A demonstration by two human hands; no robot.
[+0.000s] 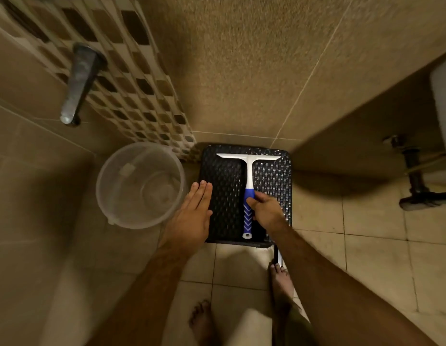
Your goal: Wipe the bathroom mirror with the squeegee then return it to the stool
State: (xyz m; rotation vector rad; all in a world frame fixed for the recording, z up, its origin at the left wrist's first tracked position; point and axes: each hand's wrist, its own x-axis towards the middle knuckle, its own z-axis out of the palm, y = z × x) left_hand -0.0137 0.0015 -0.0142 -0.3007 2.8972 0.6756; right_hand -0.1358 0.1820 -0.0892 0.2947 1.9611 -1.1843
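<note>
the squeegee (pixel 248 193) lies flat on the dark woven stool (pixel 224 196), white blade at the far edge, blue handle pointing toward the person; the right hand (pixel 265 208) has thumb and fingers curled round the blue handle, grasping it; the left hand (pixel 192 211) rests flat on the stool's left edge, fingers straight, grip released; a clear plastic bucket (pixel 141 186) stands just left of the stool; two bare feet show on the tiled floor (pixel 366 233) near the stool's front side
</note>
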